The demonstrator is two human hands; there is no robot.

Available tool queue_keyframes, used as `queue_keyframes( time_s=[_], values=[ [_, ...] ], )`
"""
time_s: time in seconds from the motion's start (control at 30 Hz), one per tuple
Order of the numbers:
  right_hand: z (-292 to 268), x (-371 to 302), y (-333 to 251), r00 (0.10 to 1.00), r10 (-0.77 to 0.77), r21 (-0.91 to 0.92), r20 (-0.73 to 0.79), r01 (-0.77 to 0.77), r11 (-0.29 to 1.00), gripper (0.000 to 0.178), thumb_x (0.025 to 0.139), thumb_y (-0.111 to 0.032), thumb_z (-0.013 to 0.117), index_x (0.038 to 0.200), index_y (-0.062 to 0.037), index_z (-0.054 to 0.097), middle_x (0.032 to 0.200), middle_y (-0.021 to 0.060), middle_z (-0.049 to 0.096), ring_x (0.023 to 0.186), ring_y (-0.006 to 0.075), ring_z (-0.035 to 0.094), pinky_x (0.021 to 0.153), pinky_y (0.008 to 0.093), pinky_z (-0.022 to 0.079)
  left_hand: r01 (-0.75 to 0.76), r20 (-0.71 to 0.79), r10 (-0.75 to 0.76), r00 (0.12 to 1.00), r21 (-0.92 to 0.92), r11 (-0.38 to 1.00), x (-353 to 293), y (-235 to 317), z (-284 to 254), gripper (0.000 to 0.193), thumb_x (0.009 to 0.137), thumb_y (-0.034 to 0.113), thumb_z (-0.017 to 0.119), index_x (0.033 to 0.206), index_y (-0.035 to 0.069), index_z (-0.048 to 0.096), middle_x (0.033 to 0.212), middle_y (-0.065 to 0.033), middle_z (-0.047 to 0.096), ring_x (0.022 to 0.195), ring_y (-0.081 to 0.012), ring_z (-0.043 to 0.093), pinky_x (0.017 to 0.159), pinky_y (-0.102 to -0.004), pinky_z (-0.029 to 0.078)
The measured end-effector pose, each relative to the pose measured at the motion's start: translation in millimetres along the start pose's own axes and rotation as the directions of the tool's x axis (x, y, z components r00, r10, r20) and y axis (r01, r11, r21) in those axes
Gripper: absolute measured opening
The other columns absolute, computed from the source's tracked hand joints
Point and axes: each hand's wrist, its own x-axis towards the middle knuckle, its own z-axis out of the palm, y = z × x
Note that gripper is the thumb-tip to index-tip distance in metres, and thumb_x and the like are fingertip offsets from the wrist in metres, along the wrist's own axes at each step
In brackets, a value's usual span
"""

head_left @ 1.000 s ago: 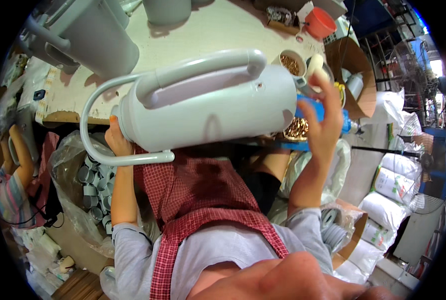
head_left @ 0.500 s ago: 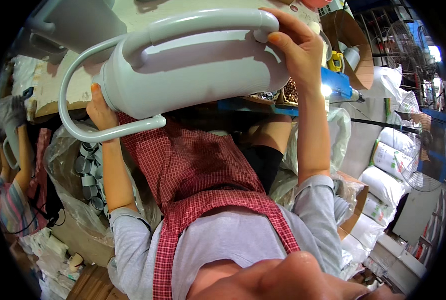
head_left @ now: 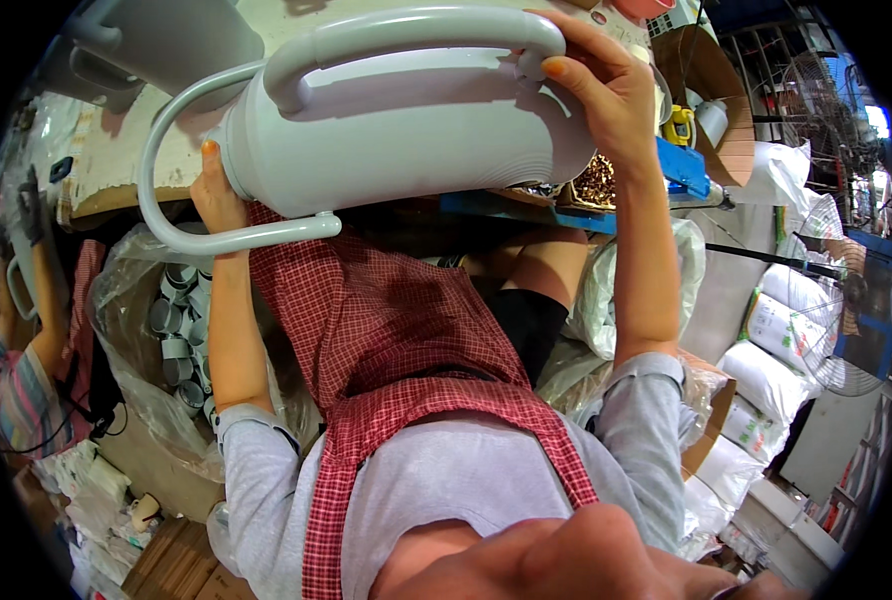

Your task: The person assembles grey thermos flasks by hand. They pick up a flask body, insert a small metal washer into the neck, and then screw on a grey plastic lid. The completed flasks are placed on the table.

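Observation:
A large light grey thermos jug (head_left: 416,140) lies on its side in the air over the table's front edge, its long side handle (head_left: 416,30) uppermost. At its left end, a curved grey carrying handle (head_left: 150,170) loops round the neck. My left hand (head_left: 219,195) is closed on the neck end, thumb up, with its other fingers mostly hidden behind the jug. My right hand (head_left: 606,90) grips the other end of the jug where the side handle joins it, thumb in front and fingers over the top.
More grey jugs (head_left: 181,50) stand on the worktable (head_left: 116,165) at the far left. A tray of copper-coloured screws (head_left: 596,185) and a blue tool (head_left: 681,165) lie right. Below left, a plastic bag (head_left: 116,300) holds several grey rings (head_left: 176,350). A gloved co-worker (head_left: 26,380) is at left.
The jug and both my hands have shifted slightly to the right in the picture, as has the table. My grip looks the same. The co-worker's gloved hands have moved a little.

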Motion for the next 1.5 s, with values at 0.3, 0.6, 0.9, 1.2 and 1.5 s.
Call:
queue_keyframes(
  time_s=[0.3,0.6,0.9,1.2,1.5],
  values=[
    [-1,0,-2,0.998,-0.024,-0.094,0.065,0.03,0.995,0.039,0.085,-0.006,0.068,0.122,0.0032,0.06,0.108,0.0062,0.062,0.1,0.0137,0.059,0.087,0.0265,0.047,0.024,0.01,-0.024,1.0,-0.052,0.998,3,-20,5,0.053,0.101,0.043,0.045,0.069,0.003,0.059,0.066,0.0006,0.055,0.06,-0.0069,0.045,0.054,-0.0255,0.036],
    [5,-5,-21,0.983,-0.176,-0.601,0.06,0.176,0.78,0.041,0.078,-0.01,0.072,0.118,-0.002,0.063,0.099,0.0143,0.069,0.092,0.0245,0.067,0.097,0.0407,0.045,0.031,-0.044,-0.03,0.999,0.012,0.999,-6,-10,6,0.056,0.1,0.047,0.045,0.071,0.001,0.062,0.065,0.0001,0.056,0.062,-0.0077,0.048,0.058,-0.0256,0.04],
    [11,-15,4,0.886,-0.462,-0.688,0.041,0.36,0.63,0.035,0.083,-0.021,0.071,0.117,-0.0114,0.067,0.1,0.0077,0.072,0.087,0.0222,0.068,0.101,0.049,0.041,-0.002,-0.086,0.021,0.996,0.214,0.977,10,-56,-37,0.047,0.1,0.037,0.048,0.089,-0.005,0.066,0.077,-0.0063,0.066,0.067,-0.0135,0.059,0.059,-0.0316,0.049],
    [14,-16,24,0.923,-0.38,-0.679,-0.069,0.236,0.695,0.042,0.081,-0.04,0.068,0.116,-0.0176,0.064,0.094,0.0076,0.07,0.096,0.0255,0.065,0.107,0.052,0.031,-0.348,0.029,0.418,0.908,0.607,0.715,-13,2,0,0.05,0.105,0.035,0.031,0.109,-0.007,0.058,0.09,-0.0193,0.068,0.076,-0.0255,0.065,0.06,-0.0373,0.053],
    [-88,-175,48,0.749,-0.404,-0.496,-0.525,0.116,0.86,0.051,0.08,-0.028,0.072,0.125,-0.0088,0.057,0.124,0.014,0.059,0.116,0.0332,0.054,0.102,0.0415,0.039,-0.176,-0.097,0.194,0.976,0.171,0.969,-77,70,34,0.048,0.101,0.034,0.038,0.112,-0.009,0.057,0.112,-0.0209,0.063,0.094,-0.0297,0.063,0.079,-0.0396,0.053]
  ],
)
